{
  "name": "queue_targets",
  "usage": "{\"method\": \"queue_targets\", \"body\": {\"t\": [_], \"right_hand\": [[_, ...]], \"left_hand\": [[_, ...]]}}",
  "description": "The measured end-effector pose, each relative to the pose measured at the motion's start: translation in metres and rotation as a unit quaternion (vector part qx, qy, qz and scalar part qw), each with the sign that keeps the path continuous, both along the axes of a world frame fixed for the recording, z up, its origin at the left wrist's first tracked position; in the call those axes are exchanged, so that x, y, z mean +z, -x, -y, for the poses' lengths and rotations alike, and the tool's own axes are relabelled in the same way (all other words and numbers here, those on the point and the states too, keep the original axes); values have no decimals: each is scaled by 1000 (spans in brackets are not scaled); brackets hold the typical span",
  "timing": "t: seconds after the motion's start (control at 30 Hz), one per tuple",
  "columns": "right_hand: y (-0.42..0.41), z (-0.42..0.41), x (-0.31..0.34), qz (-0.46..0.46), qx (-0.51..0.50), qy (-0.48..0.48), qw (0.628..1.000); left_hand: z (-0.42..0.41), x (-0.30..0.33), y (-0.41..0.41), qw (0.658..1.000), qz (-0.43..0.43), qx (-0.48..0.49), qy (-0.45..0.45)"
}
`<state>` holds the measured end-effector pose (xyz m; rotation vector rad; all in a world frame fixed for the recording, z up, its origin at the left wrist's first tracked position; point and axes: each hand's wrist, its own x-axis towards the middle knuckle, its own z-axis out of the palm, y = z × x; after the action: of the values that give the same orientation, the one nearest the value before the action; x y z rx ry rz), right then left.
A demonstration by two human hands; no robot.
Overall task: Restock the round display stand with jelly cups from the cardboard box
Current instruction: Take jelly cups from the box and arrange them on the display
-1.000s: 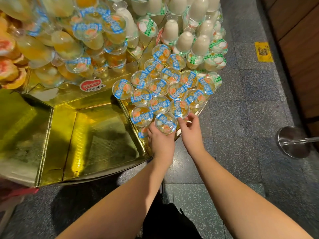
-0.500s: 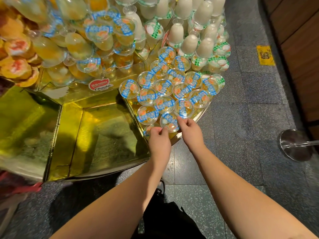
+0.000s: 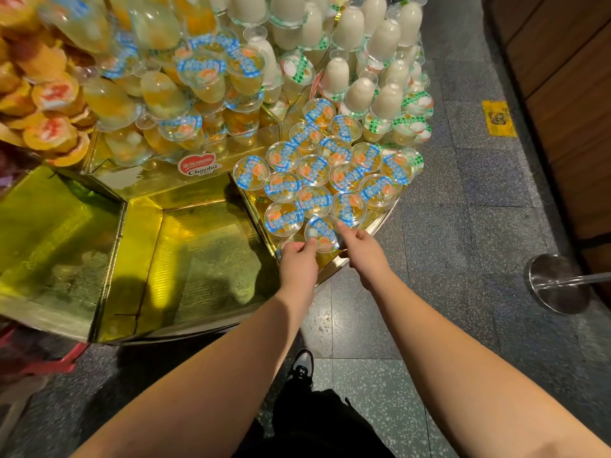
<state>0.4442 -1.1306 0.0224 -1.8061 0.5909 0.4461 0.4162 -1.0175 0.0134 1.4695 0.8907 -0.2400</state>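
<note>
Grey speckled stone floor (image 3: 463, 226), wooden wall panels (image 3: 568, 77), chrome stanchion base (image 3: 552, 285), yellow floor sticker (image 3: 498, 118)

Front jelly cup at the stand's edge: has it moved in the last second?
No. The front jelly cup sits in the same spot against the neighbouring cup behind it, with the left hand and right hand at its sides.

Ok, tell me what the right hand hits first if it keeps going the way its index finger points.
Judging from one view, the right hand meets the blue-lidded jelly cup just beyond its fingertip, in the front row.
</note>
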Motion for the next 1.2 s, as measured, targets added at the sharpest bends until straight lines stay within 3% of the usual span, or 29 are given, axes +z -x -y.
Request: {"method": "queue_targets", "body": {"t": [0.43, 0.63, 0.77, 0.9, 1.03, 1.2], "right_hand": [[12, -5, 10, -15, -71, -11, 997], [10, -14, 44, 135, -116, 104, 978], [-8, -66, 103, 218, 31, 113, 969], [-13, -181, 154, 245, 226, 111, 936], [23, -330, 181, 276, 426, 108, 854], [117, -520, 176, 321, 593, 96, 732]], "left_hand": [[-20, 11, 6, 996, -30, -32, 75], [-48, 39, 16, 996, -2, -57, 72], [-119, 79, 33, 996, 68, -49, 37], [-242, 126, 68, 991, 124, 26, -43], [-383, 161, 140, 976, 123, 114, -139], [-542, 172, 259, 945, 94, 203, -238]]}}
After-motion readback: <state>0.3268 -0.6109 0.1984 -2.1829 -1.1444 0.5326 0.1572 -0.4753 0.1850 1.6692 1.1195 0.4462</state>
